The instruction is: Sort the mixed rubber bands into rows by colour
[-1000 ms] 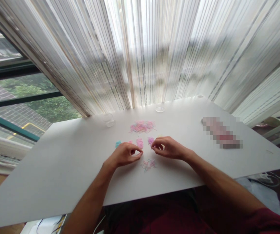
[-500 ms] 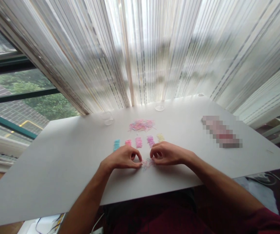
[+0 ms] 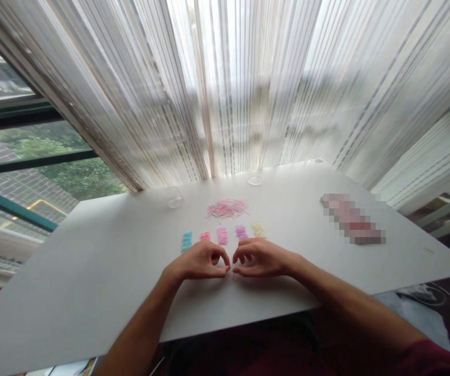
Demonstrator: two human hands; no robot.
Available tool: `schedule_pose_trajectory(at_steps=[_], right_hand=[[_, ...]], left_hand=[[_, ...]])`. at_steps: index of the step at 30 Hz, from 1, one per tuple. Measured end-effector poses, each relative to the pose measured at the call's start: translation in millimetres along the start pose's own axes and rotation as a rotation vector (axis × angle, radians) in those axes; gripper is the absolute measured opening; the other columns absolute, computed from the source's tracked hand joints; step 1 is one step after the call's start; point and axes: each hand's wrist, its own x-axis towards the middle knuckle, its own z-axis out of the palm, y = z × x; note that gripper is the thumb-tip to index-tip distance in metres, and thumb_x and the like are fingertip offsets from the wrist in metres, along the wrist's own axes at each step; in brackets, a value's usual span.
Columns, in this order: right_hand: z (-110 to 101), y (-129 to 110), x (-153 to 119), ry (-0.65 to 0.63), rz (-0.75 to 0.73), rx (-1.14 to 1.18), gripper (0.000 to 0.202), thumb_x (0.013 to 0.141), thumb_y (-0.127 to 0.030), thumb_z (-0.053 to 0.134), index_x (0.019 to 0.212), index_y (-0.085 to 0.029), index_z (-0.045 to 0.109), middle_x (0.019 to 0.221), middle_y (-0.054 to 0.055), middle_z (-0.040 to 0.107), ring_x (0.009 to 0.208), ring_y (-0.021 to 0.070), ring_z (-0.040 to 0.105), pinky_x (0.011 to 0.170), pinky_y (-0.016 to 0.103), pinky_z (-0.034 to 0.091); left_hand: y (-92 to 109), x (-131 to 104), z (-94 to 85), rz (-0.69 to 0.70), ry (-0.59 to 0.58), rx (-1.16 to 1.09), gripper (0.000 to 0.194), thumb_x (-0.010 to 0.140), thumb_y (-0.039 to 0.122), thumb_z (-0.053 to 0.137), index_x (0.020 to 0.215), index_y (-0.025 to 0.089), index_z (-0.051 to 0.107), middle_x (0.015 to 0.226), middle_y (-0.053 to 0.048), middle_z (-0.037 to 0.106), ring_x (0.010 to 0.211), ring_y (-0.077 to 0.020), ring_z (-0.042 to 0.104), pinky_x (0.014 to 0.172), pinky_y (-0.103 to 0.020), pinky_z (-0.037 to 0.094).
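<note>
My left hand (image 3: 203, 261) is closed in a pinch, thumb and index tips together just above the white table (image 3: 103, 282); what they hold, if anything, is too small to make out. Close opposite it, my right hand (image 3: 262, 258) has its thumb and index finger curved with a small gap between the tips. Under the fingertips lie a few thin pastel pieces (image 3: 234, 277), mostly covered by the hands. Beyond them runs a row of small sorted stacks: blue (image 3: 186, 241), bright pink (image 3: 205, 236), light pink (image 3: 222, 236), purple (image 3: 241, 232) and yellow (image 3: 257, 229).
Farther back is a loose heap of mixed pastel pieces (image 3: 228, 208). Clear round dishes (image 3: 175, 201) stand at the back left, and a clear lid or dish (image 3: 255, 180) at the back middle. A blurred-out pinkish object (image 3: 352, 219) lies at right. Sheer curtains (image 3: 240, 104) hang behind.
My right hand has moved left, bringing its fingertips close to the left ones and covering more of the small pieces. The view has tilted slightly up.
</note>
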Motion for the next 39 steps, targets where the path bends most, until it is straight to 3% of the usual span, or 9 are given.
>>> schedule_pose_trajectory(at_steps=[21,33,39], right_hand=[[-1.8,0.5,1.9,-0.032,0.014,-0.047,0.011,0.088,-0.020,0.066,0.085,-0.017,0.076,0.074,0.002,0.066,0.063,0.0116,0.055,0.060,0.023,0.040],[-2.5,-2.0,0.9,-0.079,0.007,-0.028,0.013,0.090,-0.024,0.067,0.088,-0.018,0.077,0.075,0.002,0.066,0.063,0.0109,0.057,0.061,0.022,0.042],[-0.3,1.8,-0.4,0.018,0.007,-0.011,0.021,0.087,-0.036,0.073,0.095,-0.018,0.077,0.077,0.003,0.066,0.065,0.0126,0.057,0.061,0.023,0.043]], left_hand=[[-3.4,1.4,0.3,0.002,0.031,-0.021,0.017,0.079,0.027,0.071,0.086,0.015,0.080,0.056,0.006,0.037,0.053,-0.0074,0.034,0.049,-0.020,0.025],[-3.2,-2.2,-7.1,-0.063,0.008,-0.128,0.017,0.075,0.025,0.069,0.081,0.012,0.078,0.053,0.008,0.031,0.050,-0.0061,0.026,0.048,-0.020,0.022],[-4.2,-0.2,-4.7,-0.037,0.021,-0.125,0.020,0.077,0.028,0.069,0.083,0.012,0.078,0.053,0.008,0.033,0.050,-0.0062,0.028,0.049,-0.020,0.023]])
